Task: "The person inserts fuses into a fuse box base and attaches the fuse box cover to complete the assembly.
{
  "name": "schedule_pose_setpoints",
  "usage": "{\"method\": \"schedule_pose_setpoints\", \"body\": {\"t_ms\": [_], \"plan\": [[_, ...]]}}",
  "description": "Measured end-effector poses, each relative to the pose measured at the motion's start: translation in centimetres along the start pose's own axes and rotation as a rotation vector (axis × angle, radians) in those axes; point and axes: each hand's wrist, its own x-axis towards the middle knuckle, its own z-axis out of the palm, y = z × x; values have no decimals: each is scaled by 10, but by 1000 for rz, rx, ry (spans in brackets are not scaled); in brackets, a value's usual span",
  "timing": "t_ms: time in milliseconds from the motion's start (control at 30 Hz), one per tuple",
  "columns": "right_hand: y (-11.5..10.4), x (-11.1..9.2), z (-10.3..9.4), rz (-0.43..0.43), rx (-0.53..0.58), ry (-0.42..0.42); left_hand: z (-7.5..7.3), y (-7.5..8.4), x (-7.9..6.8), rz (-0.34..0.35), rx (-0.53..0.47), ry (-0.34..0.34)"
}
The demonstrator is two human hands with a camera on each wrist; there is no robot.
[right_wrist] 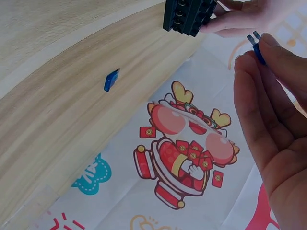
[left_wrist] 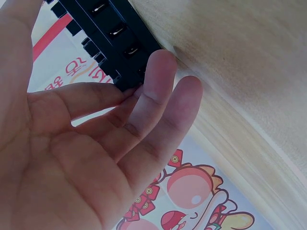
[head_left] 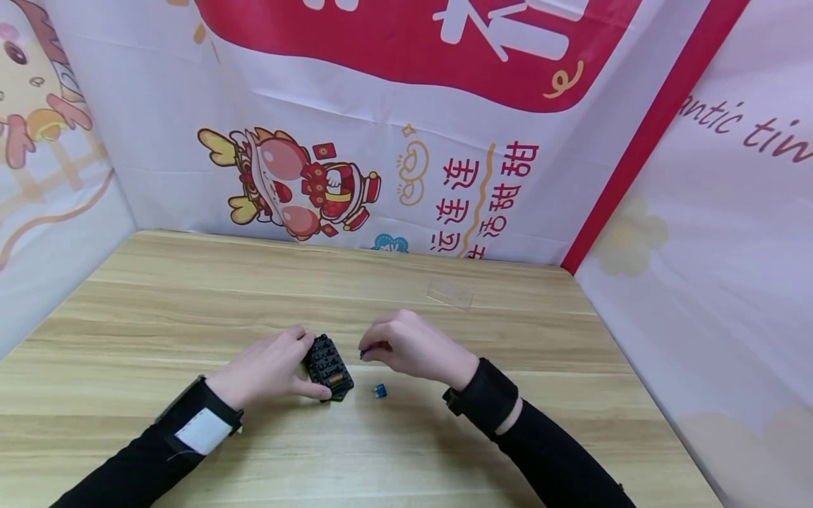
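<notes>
A black fuse box [head_left: 327, 358] with rows of slots is tilted slightly on the table, and my left hand [head_left: 269, 368] grips it between thumb and fingers. One orange-brown blade fuse [head_left: 336, 379] sits in a slot near its front end. Metal contacts show inside the box's openings in the left wrist view. To the right of the box, my right hand [head_left: 413, 346] pinches a blue blade fuse [right_wrist: 259, 53] by its plastic body, its two prongs pointing out from the fingertips. A second blue blade fuse [head_left: 380, 391] lies loose on the table between the hands.
A flat transparent piece [head_left: 450, 293] lies on the wooden table [head_left: 190, 282] towards the back right. Printed cloth [head_left: 356, 106] hangs behind the table, with more fabric along the left and right sides.
</notes>
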Motion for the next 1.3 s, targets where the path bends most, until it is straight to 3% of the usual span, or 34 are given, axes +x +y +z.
{"method": "schedule_pose_setpoints", "body": {"t_ms": [1300], "plan": [[-5,26,13,-36,28,-48,-2,3,0,-36,-46,-23]]}}
